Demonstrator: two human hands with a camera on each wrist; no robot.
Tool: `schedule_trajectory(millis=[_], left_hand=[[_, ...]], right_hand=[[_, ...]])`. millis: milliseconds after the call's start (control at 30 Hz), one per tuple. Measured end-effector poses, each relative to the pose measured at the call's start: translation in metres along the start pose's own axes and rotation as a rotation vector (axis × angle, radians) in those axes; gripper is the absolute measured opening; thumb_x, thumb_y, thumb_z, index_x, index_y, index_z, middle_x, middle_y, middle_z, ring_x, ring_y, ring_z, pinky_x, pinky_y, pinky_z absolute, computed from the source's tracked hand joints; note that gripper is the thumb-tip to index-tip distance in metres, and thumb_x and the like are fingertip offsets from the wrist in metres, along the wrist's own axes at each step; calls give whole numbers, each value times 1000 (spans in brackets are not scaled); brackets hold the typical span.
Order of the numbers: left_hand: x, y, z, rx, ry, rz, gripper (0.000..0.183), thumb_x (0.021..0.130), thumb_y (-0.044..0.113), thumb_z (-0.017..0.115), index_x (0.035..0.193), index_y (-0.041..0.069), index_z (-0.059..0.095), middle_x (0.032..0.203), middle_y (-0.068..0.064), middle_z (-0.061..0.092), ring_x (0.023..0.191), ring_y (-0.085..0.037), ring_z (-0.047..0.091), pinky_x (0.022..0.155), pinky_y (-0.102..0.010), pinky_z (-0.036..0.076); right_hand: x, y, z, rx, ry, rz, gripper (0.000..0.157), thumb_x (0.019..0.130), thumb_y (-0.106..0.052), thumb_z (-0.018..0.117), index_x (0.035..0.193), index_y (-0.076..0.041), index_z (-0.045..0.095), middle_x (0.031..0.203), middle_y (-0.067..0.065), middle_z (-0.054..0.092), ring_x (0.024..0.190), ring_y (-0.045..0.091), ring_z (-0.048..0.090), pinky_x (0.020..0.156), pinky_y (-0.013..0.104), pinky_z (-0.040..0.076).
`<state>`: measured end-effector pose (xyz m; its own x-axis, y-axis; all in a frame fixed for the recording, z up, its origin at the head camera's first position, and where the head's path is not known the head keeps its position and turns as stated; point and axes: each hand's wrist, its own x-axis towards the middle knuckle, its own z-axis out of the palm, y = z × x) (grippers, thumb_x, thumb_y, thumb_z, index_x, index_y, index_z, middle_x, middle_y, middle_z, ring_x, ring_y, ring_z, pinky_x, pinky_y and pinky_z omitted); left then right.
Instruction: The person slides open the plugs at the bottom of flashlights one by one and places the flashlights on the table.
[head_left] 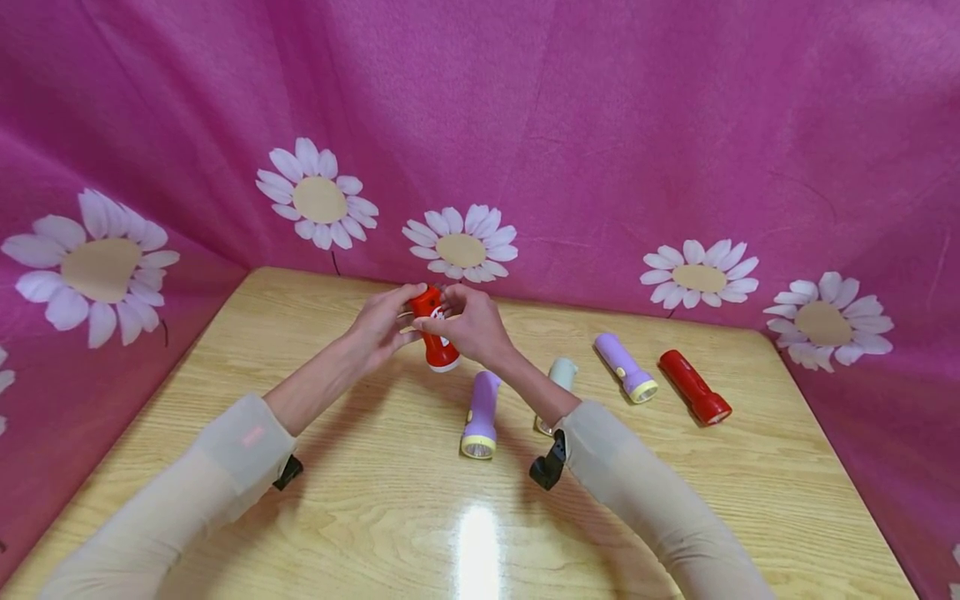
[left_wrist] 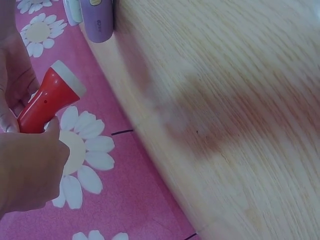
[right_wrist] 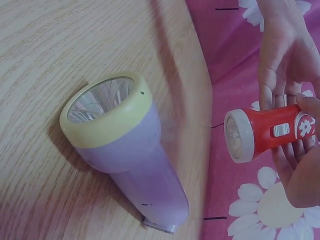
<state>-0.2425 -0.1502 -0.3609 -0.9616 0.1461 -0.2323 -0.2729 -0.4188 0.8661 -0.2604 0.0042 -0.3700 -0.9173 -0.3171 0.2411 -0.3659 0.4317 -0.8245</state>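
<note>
A red flashlight [head_left: 438, 348] with a white head ring is held up over the far part of the table, lens end downward. My left hand [head_left: 377, 330] grips its body from the left, and the fingers of my right hand [head_left: 474, 323] hold it from the other side near the tail. The right wrist view shows the flashlight's white slide switch [right_wrist: 281, 130] and a flower print beside it. Below the right hand lies a purple flashlight [head_left: 482, 408] with a pale yellow ring, its lens facing the near side.
Partly hidden under my right forearm is a grey-green flashlight [head_left: 562, 372]. Farther right lie a second purple flashlight [head_left: 621, 362] and an all-red one [head_left: 688, 381]. A pink cloth [head_left: 570, 150] with daisies stands around the back and sides of the wooden table [head_left: 360, 500].
</note>
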Motion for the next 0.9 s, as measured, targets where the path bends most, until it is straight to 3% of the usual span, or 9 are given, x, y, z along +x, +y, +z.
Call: schedule_trajectory(millis=[200,367,600,900], left_hand=[[-1,0,0,-7,-24,11,26,88,25,60,105,5,58,104,-8,57,90,-20,54,90,-37,46],[-2,0,0,45,-31,35,20,87,18,63,101,5,59,95,-5,61,81,-16,56,87,-36,46],[-1,-1,0,163,-25,62,34,85,10,65,114,2,49,110,-9,56,91,-20,56,93,-41,43],[1,-2,-1,338,-4,96,36,84,13,66,115,1,52,114,-13,57,100,-24,58,86,-40,50]], right_hand=[[1,-2,-1,47,22,40,32,71,-25,80,88,-5,62,78,3,63,74,14,60,64,26,51],[2,-1,-2,82,27,74,30,71,-23,79,87,-4,62,78,4,63,74,15,60,64,26,51],[3,1,-2,90,49,128,27,72,-21,78,84,-4,61,77,4,63,72,15,60,62,25,51],[0,5,1,94,92,149,29,72,-26,77,84,-5,62,77,4,62,73,15,59,64,26,50]])
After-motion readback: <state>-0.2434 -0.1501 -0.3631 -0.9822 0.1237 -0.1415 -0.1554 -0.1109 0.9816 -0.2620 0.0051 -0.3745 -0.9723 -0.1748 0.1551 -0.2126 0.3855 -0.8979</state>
